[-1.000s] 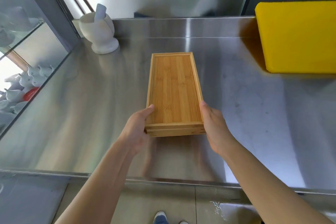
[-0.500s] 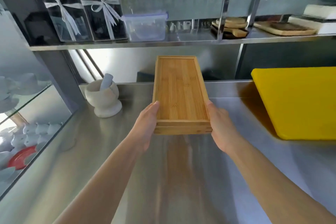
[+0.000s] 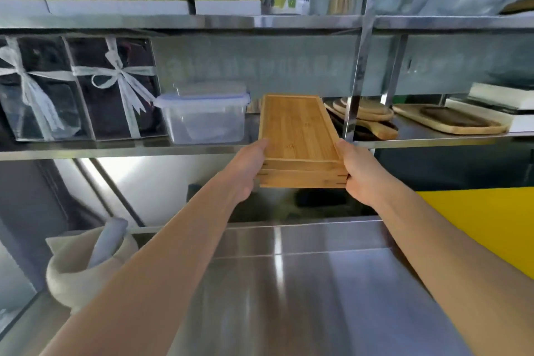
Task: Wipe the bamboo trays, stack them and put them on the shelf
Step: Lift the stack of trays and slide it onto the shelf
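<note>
At frame centre, over the steel shelf (image 3: 202,150) edge, the stacked bamboo trays (image 3: 297,136) sit half in the gap between plastic tub (image 3: 205,118) and upright post (image 3: 354,113); rigid, light, smooth wood, best held by the long sides; left hand (image 3: 248,170) and right hand (image 3: 358,173) both clamped on the near corners

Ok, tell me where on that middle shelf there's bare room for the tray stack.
The only bare stretch lies between the clear lidded container and the steel post, where both hands already aim the stacked bamboo trays. Left of the container, ribboned gift boxes fill the shelf; right of the post, wooden boards crowd it.
</note>
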`<state>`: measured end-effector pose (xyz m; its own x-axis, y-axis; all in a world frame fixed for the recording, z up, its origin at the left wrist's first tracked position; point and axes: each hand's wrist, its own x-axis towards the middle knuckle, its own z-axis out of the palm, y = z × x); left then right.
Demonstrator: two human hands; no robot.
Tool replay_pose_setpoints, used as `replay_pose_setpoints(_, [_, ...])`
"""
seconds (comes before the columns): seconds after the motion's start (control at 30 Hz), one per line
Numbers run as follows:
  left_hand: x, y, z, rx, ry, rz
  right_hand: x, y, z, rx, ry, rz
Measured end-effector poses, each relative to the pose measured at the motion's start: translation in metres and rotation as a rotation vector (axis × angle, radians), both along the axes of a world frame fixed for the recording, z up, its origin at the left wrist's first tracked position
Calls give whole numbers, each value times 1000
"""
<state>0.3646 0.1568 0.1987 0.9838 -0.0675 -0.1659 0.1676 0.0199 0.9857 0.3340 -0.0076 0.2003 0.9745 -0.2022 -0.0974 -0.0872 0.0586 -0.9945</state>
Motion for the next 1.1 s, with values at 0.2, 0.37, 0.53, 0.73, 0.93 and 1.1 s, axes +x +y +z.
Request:
replay_pose_setpoints(0.2, [80, -3, -17, -53, -13, 24, 74, -6, -9, -48, 8, -47])
replay_pose_setpoints(0.37, [120, -4, -28, -45, -12, 48, 113, -11, -18, -78, -3, -3])
replay_pose_setpoints(0.53, [143, -5, -27, -17, -62, 76, 149, -9, -26, -52, 39, 3])
replay_pose_setpoints(0.73, [154, -4, -21, -93, -27, 71, 172, -15, -20, -17, 89, 5])
replay_pose_setpoints(0.93, [137, 13, -38, -158, -188, -129, 162, -22, -28, 261, -21, 68])
replay_pose_setpoints(1.1, [123, 26, -64, 24, -374, -146, 137, -31, -53, 143, -242, 285])
